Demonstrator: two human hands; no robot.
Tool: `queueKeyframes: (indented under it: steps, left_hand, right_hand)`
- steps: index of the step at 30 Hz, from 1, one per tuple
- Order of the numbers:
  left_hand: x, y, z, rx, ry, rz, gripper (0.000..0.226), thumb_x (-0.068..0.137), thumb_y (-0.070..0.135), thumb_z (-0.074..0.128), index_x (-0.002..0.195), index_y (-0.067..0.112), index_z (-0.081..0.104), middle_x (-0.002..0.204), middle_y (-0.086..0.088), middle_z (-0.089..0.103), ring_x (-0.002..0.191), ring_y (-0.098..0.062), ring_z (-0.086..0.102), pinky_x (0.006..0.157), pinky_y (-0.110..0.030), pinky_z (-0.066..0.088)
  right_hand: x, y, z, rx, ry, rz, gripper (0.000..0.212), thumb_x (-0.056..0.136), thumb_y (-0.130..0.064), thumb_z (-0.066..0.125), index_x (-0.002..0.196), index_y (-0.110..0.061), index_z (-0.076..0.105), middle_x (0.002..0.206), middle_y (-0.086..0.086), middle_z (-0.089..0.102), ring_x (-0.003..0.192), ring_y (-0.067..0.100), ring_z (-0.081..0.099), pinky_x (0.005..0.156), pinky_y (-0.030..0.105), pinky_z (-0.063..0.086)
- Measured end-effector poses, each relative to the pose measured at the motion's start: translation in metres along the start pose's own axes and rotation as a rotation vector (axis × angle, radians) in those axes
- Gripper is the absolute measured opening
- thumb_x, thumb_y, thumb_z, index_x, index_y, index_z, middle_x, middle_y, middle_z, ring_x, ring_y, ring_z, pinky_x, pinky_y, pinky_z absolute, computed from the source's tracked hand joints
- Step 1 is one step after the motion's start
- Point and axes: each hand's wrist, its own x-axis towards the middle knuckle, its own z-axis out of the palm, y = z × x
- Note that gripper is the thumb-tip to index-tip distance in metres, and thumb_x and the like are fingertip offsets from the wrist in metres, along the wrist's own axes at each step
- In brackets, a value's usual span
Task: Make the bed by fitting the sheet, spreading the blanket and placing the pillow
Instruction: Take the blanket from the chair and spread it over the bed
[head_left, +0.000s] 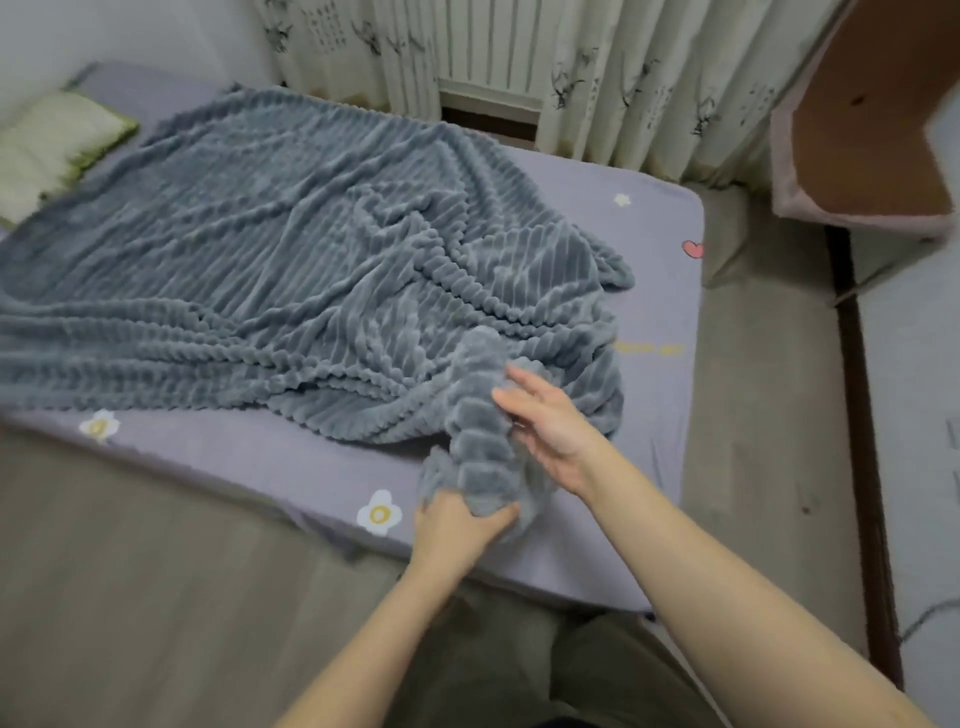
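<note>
The blanket (291, 270) lies rumpled across the sheet (660, 312), short of the bed's foot corner. The left hand (457, 530) grips its bunched near corner; the right hand (545, 421), fingers straight, touches the same roll just beyond it. The pillow (57, 145) sits at the blanket's far end.

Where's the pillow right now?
In the head view, the pillow lies at the far left end of the bed, on the purple sheet, just beyond the blanket.

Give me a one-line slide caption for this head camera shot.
Left hand grips a bunched corner of the grey ribbed blanket while the open right hand touches it, over a lilac flowered sheet.
</note>
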Motion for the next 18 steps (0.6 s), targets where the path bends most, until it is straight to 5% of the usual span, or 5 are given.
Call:
queueKeyframes:
  steps: [4, 8, 12, 16, 18]
  left_hand:
    - [-0.025, 0.046, 0.018, -0.502, 0.066, -0.041, 0.011, 0.084, 0.018, 0.072, 0.090, 0.010, 0.071, 0.092, -0.009, 0.076, 0.088, -0.020, 0.072, 0.084, -0.037, 0.058]
    - [-0.064, 0.100, 0.051, -0.771, 0.168, 0.099, 0.011, 0.088, 0.007, 0.066, 0.098, 0.012, 0.066, 0.089, 0.003, 0.076, 0.085, -0.010, 0.071, 0.070, -0.018, 0.054]
    - [-0.100, 0.133, 0.093, -0.916, 0.229, 0.198, 0.026, 0.084, 0.019, 0.070, 0.109, 0.010, 0.066, 0.104, -0.002, 0.074, 0.100, -0.018, 0.069, 0.082, -0.024, 0.054]
    - [-0.131, 0.129, 0.110, -1.074, 0.430, 0.138, 0.023, 0.085, 0.015, 0.071, 0.108, 0.011, 0.067, 0.105, -0.008, 0.074, 0.094, -0.020, 0.071, 0.074, -0.026, 0.056]
    - [-0.142, 0.114, 0.113, -1.205, 0.617, 0.025, 0.021, 0.087, 0.006, 0.066, 0.107, 0.005, 0.068, 0.101, -0.015, 0.074, 0.087, -0.023, 0.072, 0.067, -0.029, 0.058]
  right_hand:
    - [0.002, 0.004, -0.092, -0.482, 0.003, 0.136, 0.048, 0.094, -0.035, 0.060, 0.139, -0.025, 0.047, 0.134, -0.005, 0.054, 0.112, 0.010, 0.055, 0.074, 0.021, 0.044]
    - [-0.021, 0.041, -0.178, -0.596, 0.170, 0.501, 0.041, 0.089, -0.051, 0.059, 0.120, -0.026, 0.053, 0.105, -0.004, 0.063, 0.078, 0.014, 0.057, 0.056, 0.025, 0.042]
    - [-0.034, 0.061, -0.218, -0.119, 0.094, 0.769, 0.044, 0.084, -0.051, 0.065, 0.094, -0.008, 0.071, 0.085, 0.016, 0.071, 0.071, 0.031, 0.068, 0.057, 0.039, 0.055]
    - [-0.022, 0.029, -0.217, 0.207, 0.061, 0.545, 0.039, 0.096, -0.040, 0.050, 0.122, -0.014, 0.063, 0.097, 0.014, 0.073, 0.097, 0.031, 0.063, 0.082, 0.046, 0.053]
    - [-0.016, -0.008, -0.210, 0.252, 0.023, 0.408, 0.028, 0.093, -0.027, 0.053, 0.114, -0.014, 0.064, 0.100, 0.005, 0.071, 0.096, 0.025, 0.061, 0.093, 0.043, 0.050]
